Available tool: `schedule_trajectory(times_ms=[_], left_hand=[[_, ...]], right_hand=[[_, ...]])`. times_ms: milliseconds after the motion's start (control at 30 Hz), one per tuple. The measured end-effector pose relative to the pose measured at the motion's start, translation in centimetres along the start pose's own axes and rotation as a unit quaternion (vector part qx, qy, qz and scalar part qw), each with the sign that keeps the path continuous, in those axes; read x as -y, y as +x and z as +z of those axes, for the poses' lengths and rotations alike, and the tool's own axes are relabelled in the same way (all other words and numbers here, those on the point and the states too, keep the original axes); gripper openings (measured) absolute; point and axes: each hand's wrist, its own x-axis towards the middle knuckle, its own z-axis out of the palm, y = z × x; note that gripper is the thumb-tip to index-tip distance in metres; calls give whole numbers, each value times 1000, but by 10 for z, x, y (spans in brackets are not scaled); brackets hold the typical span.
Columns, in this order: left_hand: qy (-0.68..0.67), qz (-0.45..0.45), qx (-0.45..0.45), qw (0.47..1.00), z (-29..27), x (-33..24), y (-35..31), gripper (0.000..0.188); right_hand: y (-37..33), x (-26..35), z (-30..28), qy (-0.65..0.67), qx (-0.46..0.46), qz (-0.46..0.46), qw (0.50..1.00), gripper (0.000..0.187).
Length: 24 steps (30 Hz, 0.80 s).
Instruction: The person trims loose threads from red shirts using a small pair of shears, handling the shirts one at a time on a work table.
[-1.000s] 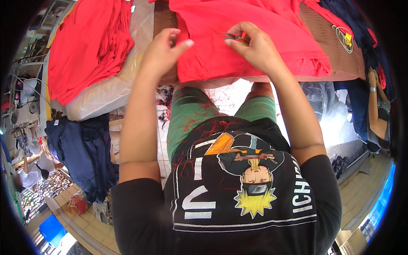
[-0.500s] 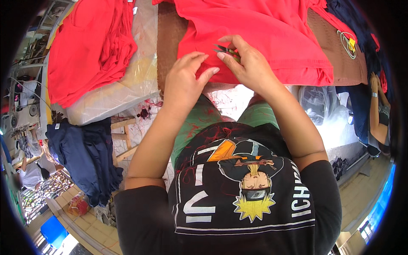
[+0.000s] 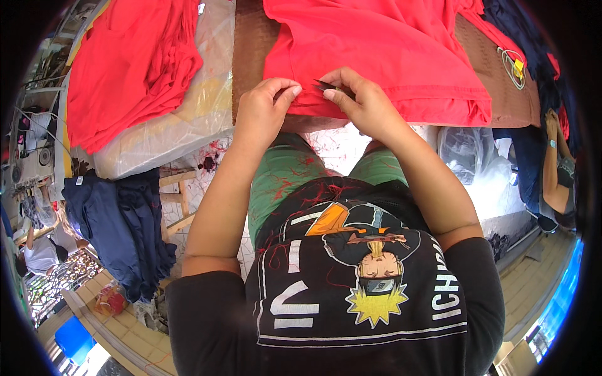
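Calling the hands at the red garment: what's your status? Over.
Right hand holding dark snips. Left hand pinched over red garment, hold unclear. Nothing visibly blocking them.

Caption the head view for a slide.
Left hand pinched closed over a red garment, right hand holding dark-bladed snips close by.

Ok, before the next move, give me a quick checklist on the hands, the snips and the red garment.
1. Snips held in the right hand: ok, blades pointing toward the left hand.
2. Left hand apart from the blade tips: ok, a gap shows.
3. Left fingers holding a thread or cloth: cannot tell, the tips are pinched but too small to read.
4. Red garment fully smooth: not ok, creases run across it.
5. White cord away from both hands: ok, off to the right.
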Motion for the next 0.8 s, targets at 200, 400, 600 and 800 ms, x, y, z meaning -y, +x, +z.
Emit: schedule_trajectory(times_ms=[200, 400, 600, 800], left_hand=[[111, 163, 10, 980, 0, 5, 6, 22], [137, 153, 51, 977, 1, -2, 13, 16], [19, 80, 69, 994, -7, 1, 21, 14], [31, 73, 75, 994, -7, -1, 23, 13]], right_hand=[[4, 7, 2, 35, -24, 10, 999, 18], [0, 5, 8, -31, -21, 18, 999, 15], [0, 17, 5, -40, -17, 59, 997, 15], [-1, 16, 5, -67, -1, 36, 997, 17]])
